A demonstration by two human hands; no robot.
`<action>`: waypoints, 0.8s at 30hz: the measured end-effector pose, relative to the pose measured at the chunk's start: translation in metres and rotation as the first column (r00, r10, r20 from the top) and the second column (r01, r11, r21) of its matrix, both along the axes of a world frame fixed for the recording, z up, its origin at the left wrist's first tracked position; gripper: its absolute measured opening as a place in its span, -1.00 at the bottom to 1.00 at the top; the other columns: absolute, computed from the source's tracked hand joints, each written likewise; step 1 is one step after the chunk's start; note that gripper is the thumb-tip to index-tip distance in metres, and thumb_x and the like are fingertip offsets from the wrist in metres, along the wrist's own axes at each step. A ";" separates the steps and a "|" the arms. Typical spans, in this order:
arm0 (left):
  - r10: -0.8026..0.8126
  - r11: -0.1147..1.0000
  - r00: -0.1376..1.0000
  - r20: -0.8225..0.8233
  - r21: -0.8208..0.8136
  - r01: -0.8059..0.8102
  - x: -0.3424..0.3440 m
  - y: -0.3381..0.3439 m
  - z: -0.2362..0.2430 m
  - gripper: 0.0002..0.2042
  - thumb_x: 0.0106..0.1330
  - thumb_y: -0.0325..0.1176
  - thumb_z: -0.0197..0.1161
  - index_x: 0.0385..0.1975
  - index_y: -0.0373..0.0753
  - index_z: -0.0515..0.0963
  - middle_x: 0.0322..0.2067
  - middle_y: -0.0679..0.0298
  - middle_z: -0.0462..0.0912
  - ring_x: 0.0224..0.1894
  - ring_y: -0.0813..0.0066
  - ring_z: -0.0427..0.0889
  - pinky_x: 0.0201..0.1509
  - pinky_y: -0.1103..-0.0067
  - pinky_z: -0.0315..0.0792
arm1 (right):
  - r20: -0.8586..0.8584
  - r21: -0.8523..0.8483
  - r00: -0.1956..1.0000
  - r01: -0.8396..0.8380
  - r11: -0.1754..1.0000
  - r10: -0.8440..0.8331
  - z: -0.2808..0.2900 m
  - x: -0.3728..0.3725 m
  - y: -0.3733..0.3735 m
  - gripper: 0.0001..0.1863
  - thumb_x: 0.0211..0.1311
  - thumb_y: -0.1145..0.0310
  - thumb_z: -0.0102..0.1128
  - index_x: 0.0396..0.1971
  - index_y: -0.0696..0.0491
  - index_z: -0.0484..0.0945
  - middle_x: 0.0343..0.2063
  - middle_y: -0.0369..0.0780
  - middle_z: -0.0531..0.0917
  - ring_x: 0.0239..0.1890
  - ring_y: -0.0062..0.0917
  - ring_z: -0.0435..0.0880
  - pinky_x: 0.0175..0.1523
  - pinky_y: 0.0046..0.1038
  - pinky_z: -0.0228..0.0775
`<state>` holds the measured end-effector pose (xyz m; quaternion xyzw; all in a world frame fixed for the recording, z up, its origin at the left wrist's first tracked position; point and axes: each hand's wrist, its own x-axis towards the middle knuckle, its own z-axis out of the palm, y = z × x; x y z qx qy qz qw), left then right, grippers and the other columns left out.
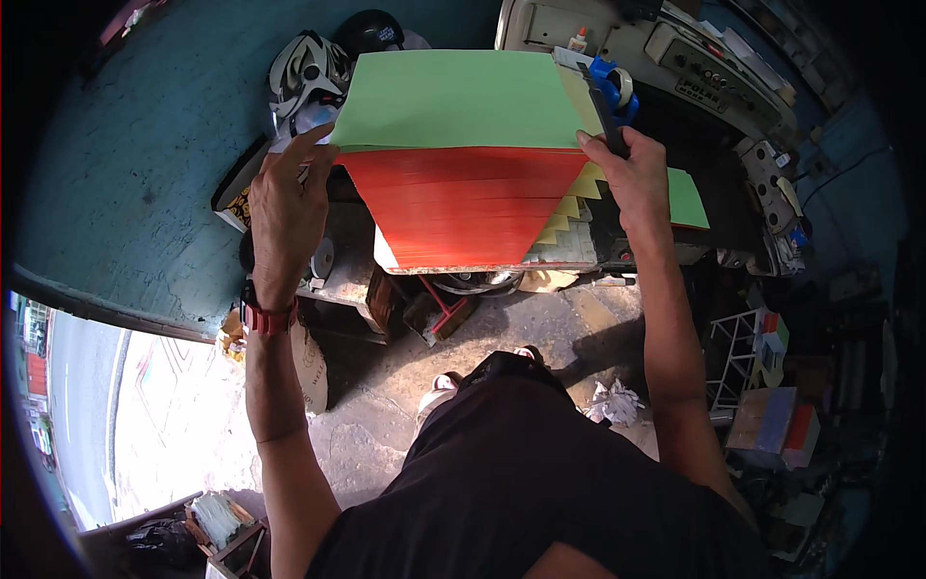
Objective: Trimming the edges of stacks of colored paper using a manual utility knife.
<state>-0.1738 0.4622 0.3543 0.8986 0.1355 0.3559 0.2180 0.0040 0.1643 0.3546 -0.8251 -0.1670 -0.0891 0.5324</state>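
In front of me stands a tall stack of paper, with a light green sheet (pixel 453 101) on top. Its front face (pixel 463 203) is red and marked with fine horizontal lines. My left hand (pixel 289 203) is at the stack's near left corner, thumb and fingers closed on the green sheet's edge. My right hand (pixel 637 179) is at the near right corner. Its thumb presses on the stack's edge, and the fingers are wrapped round a long, dark, knife-like tool (pixel 605 108) that points away from me. Yellow sheets (pixel 562 222) stick out in steps beside the red face.
Behind the stack are a white helmet (pixel 307 77), a black helmet (pixel 368 34), a blue tape dispenser (pixel 610 77) and a glue bottle (pixel 579 41). A large machine (pixel 675 58) stands at the back right. Green sheets (pixel 686 201) lie right of my hand. Below is a red-handled broom (pixel 446 314).
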 end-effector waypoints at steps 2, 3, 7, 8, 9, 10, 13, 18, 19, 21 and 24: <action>0.032 0.997 0.999 0.024 0.067 -0.033 -0.001 -0.003 -0.002 -0.74 0.38 -0.31 0.15 0.00 -0.17 0.62 -0.31 0.03 0.71 -0.21 0.20 0.70 -0.12 0.41 0.50 | 0.017 0.000 0.999 -0.037 0.999 0.037 0.001 -0.005 0.001 -0.70 0.08 0.23 0.42 -0.55 0.17 0.59 -0.71 -0.40 0.50 -0.61 -0.78 0.36 -0.49 -0.60 0.19; 0.041 0.996 0.998 0.041 0.083 -0.044 -0.001 -0.003 -0.002 -0.74 0.37 -0.31 0.16 0.00 -0.17 0.62 -0.32 0.04 0.71 -0.22 0.21 0.70 -0.13 0.40 0.50 | 0.022 0.056 0.999 -0.051 0.997 0.050 0.003 -0.008 0.003 -0.70 0.09 0.23 0.42 -0.53 0.17 0.59 -0.70 -0.40 0.50 -0.61 -0.79 0.36 -0.49 -0.62 0.18; 0.070 0.997 0.997 0.040 0.041 -0.071 0.004 0.004 -0.002 -0.74 0.38 -0.32 0.16 0.00 -0.17 0.62 -0.34 0.05 0.71 -0.26 0.27 0.70 -0.15 0.41 0.50 | 0.066 0.008 0.997 -0.046 0.999 0.046 0.013 -0.018 0.008 -0.68 0.10 0.20 0.42 -0.48 0.18 0.60 -0.66 -0.38 0.51 -0.61 -0.81 0.35 -0.50 -0.65 0.15; 0.057 0.997 0.996 0.062 0.057 -0.060 0.006 0.006 -0.002 -0.74 0.38 -0.32 0.16 0.00 -0.17 0.62 -0.34 0.05 0.71 -0.26 0.27 0.70 -0.15 0.41 0.50 | 0.062 0.008 0.997 -0.042 0.999 0.042 0.015 -0.018 0.010 -0.68 0.10 0.20 0.42 -0.48 0.18 0.60 -0.66 -0.38 0.51 -0.61 -0.81 0.35 -0.50 -0.65 0.15; 0.055 0.996 0.998 0.016 -0.074 -0.054 0.007 0.009 0.000 -0.72 0.40 -0.29 0.14 0.03 -0.16 0.61 -0.25 0.07 0.72 -0.17 0.28 0.70 -0.07 0.41 0.51 | 0.023 0.074 0.998 -0.065 0.995 0.063 0.018 -0.018 0.011 -0.67 0.10 0.20 0.42 -0.47 0.19 0.59 -0.64 -0.35 0.53 -0.64 -0.80 0.34 -0.53 -0.64 0.13; 0.035 0.982 0.999 -0.002 -0.183 -0.035 0.007 0.011 0.000 -0.71 0.42 -0.26 0.13 0.06 -0.14 0.59 -0.17 0.08 0.72 -0.07 0.29 0.71 0.00 0.42 0.52 | 0.011 0.152 0.993 -0.114 0.982 0.114 0.019 -0.017 0.013 -0.67 0.10 0.20 0.42 -0.46 0.20 0.58 -0.63 -0.32 0.56 -0.67 -0.80 0.33 -0.56 -0.64 0.11; 0.011 0.982 0.999 0.050 -0.191 -0.001 0.010 0.013 0.001 -0.71 0.42 -0.27 0.13 0.06 -0.15 0.60 -0.16 0.12 0.73 -0.07 0.37 0.69 0.01 0.46 0.52 | -0.224 0.404 0.953 -0.098 0.909 0.203 0.023 -0.004 0.015 -0.70 0.12 0.25 0.40 -0.44 0.21 0.56 -0.60 -0.22 0.62 -0.72 -0.78 0.32 -0.62 -0.64 0.05; -0.046 0.970 0.997 0.059 -0.236 0.059 -0.002 -0.001 -0.006 -0.73 0.41 -0.29 0.17 0.03 -0.19 0.61 -0.15 0.16 0.72 -0.11 0.43 0.68 -0.05 0.49 0.54 | -0.239 0.430 0.935 -0.139 0.892 0.261 0.022 0.020 0.013 -0.81 0.16 0.40 0.30 -0.41 0.23 0.54 -0.54 -0.12 0.67 -0.70 -0.77 0.35 -0.64 -0.71 -0.02; 0.009 0.977 0.985 0.172 -0.211 0.028 -0.007 -0.008 -0.010 -0.76 0.38 -0.30 0.21 -0.02 -0.20 0.62 -0.21 0.18 0.70 -0.17 0.47 0.67 -0.16 0.54 0.54 | -0.208 0.453 0.941 -0.149 0.879 0.267 0.020 0.019 0.009 -0.82 0.15 0.42 0.29 -0.40 0.23 0.54 -0.54 -0.12 0.67 -0.71 -0.77 0.33 -0.64 -0.71 -0.03; 0.044 0.920 0.956 0.290 -0.384 0.074 -0.025 -0.032 -0.023 -0.71 0.39 -0.22 0.23 -0.02 -0.25 0.59 -0.21 0.23 0.65 -0.25 0.57 0.62 -0.22 0.62 0.52 | -0.177 0.471 0.950 -0.147 0.870 0.257 0.017 0.013 -0.005 -0.83 0.15 0.44 0.27 -0.39 0.24 0.54 -0.54 -0.12 0.67 -0.71 -0.77 0.32 -0.65 -0.71 -0.03; -0.068 0.463 0.976 0.207 -0.860 0.215 -0.041 -0.080 -0.048 -0.48 0.44 0.05 0.09 0.11 -0.33 0.41 -0.06 0.10 0.58 -0.16 0.38 0.63 -0.20 0.50 0.56 | -0.179 0.461 0.966 -0.086 0.883 0.187 0.012 -0.008 -0.040 -0.79 0.17 0.43 0.27 -0.28 0.27 0.56 -0.54 -0.15 0.65 -0.72 -0.79 0.29 -0.65 -0.72 -0.04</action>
